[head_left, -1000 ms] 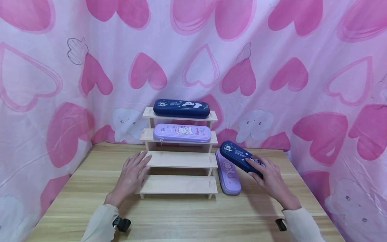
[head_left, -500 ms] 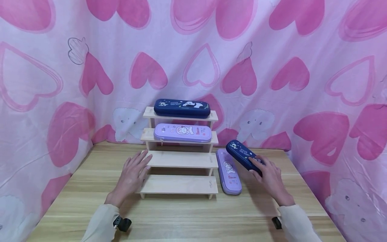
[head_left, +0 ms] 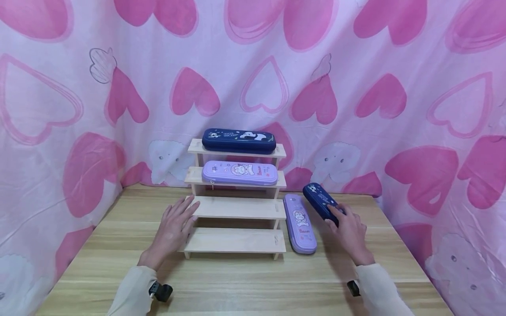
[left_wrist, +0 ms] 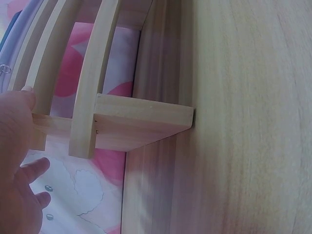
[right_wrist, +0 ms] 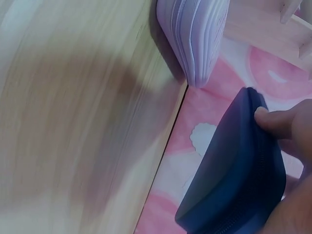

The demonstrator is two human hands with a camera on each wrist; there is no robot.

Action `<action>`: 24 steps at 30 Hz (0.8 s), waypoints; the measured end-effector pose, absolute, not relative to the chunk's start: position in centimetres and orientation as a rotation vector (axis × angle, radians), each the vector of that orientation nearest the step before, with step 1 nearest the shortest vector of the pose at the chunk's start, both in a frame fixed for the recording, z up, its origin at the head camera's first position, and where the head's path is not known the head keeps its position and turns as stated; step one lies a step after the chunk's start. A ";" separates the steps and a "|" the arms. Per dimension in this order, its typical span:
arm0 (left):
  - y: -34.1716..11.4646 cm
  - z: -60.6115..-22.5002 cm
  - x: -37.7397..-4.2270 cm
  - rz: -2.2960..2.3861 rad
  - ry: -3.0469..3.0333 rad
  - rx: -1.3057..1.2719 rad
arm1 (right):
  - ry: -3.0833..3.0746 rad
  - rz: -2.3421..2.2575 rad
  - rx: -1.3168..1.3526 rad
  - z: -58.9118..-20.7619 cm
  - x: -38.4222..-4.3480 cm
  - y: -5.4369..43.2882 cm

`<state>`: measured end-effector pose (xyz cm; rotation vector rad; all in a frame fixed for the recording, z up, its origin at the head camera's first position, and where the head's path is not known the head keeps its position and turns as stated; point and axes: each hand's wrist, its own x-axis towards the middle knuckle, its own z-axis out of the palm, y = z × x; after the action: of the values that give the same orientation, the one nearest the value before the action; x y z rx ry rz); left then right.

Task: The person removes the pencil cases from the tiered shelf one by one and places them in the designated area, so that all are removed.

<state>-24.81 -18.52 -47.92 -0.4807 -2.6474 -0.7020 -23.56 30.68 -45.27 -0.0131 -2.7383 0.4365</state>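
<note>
Navy case [head_left: 319, 199] shifted rightward, right of frame centre.
Right hand [head_left: 349, 231] pinches near end, left hand [head_left: 171, 229] spread; end-grip might slip.

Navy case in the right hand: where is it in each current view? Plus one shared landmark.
Head: navy case right of centre, in the right hand.
Left wrist: not in it.
Right wrist: navy case at lower right.
Landmark: heart cloth, in all three.

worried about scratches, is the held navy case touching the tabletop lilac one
Apart. The right wrist view shows pink backdrop between the navy case and the lilac case.
</note>
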 end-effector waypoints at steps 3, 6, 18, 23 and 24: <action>-18.5 -47.8 -24.8 -0.699 -2.659 -0.477 | -2.780 0.456 -0.096 -45.2 -23.7 30.3; -18.5 -47.8 -24.8 -0.702 -2.669 -0.473 | -2.820 0.480 -0.175 -45.2 -23.9 30.1; -18.6 -48.1 -24.9 -0.689 -2.604 -0.493 | -2.874 0.401 -0.263 -45.4 -24.1 29.2; -18.5 -48.1 -24.9 -0.680 -2.608 -0.494 | -2.921 0.390 -0.311 -45.4 -24.5 28.7; -18.5 -48.1 -24.9 -0.678 -2.610 -0.494 | -2.934 0.390 -0.319 -45.4 -24.6 28.7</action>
<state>-24.89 -18.51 -48.13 -0.4941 -2.6098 -0.6781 -24.57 28.68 -45.36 -0.3190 -2.9345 0.3901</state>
